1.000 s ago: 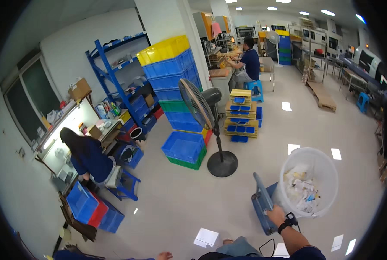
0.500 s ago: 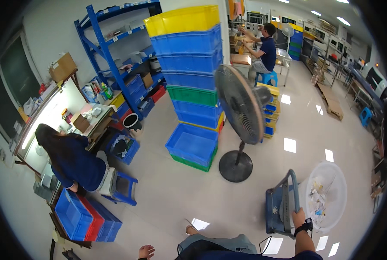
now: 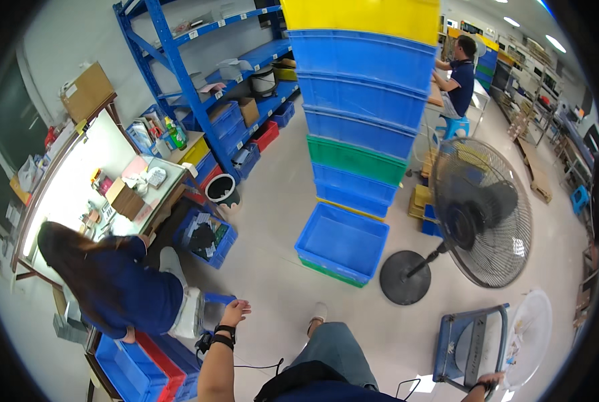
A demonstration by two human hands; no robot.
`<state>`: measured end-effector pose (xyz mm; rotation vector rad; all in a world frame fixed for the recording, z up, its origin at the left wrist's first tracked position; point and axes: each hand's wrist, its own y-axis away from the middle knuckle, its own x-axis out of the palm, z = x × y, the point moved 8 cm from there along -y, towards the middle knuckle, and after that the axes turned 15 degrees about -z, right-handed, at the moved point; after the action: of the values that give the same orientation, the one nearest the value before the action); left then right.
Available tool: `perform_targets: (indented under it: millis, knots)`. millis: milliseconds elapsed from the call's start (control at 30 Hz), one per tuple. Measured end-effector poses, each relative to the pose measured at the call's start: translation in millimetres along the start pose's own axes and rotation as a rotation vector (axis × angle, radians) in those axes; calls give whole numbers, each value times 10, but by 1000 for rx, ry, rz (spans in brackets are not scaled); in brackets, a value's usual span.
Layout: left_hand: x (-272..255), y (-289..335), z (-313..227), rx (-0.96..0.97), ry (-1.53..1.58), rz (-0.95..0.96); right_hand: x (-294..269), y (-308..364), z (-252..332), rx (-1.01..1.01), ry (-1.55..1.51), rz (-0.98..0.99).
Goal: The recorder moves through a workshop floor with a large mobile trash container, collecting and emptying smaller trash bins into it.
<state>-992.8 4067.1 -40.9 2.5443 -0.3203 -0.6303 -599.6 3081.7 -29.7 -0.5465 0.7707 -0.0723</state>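
Largest is the blue shelf rack (image 3: 170,63), far ahead of my left grip (image 3: 235,313); the stack of yellow, blue and green crates (image 3: 360,110) rises ahead, between my two grips. The lit bench (image 3: 158,193) lies ahead and left of my left grip, and a seated co-worker (image 3: 135,288) in a dark blue top sits at it, just left of that same grip. The standing fan (image 3: 461,224) is straight ahead of my right grip (image 3: 490,380), well apart from it.

Closer in, the blue-grey cart (image 3: 441,345) reaches ahead and left from my right grip. The long side of its handle (image 3: 504,335) points away from me, and my right grip, far the nearer of the two, is curled around its near end. The white bin (image 3: 542,315) sits just beyond the handle, ahead and right of that grip, with paper-like scraps (image 3: 514,345) inside.

Smallest is my left grip itself: fingers loosely extended, holding nothing, near a blue stool (image 3: 217,297) and well apart from the cart.
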Motion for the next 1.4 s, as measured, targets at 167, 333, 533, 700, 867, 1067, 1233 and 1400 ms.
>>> perform_targets:
  millis: [167, 333, 533, 700, 867, 1067, 1233, 1400]
  knots:
    - [-32, -781, -485, -146, 72, 95, -484, 2085, 270, -106, 118, 563]
    - [-206, -1876, -924, -201, 246, 21, -750, 4805, 450, -73, 473, 1783]
    - [-166, -3496, -1491, -280, 355, -40, -538, 5788, 1409, -253, 261, 1776]
    - [-108, -5130, -1616, -347, 469, -213, -1139, 6371, 2281, -64, 319, 1568]
    - [374, -6594, -1570, -503, 433, -197, -1962, 7349, 3165, 49, 365, 1480]
    - [445, -8104, -1071, -481, 328, -172, -2535, 8496, 3953, 118, 428, 1482]
    - [836, -8617, -899, -697, 645, -230, -2791, 8856, 4300, 141, 481, 1396]
    - [957, -9122, -681, -818, 960, -375, -2976, 9018, 4476, 157, 532, 1339]
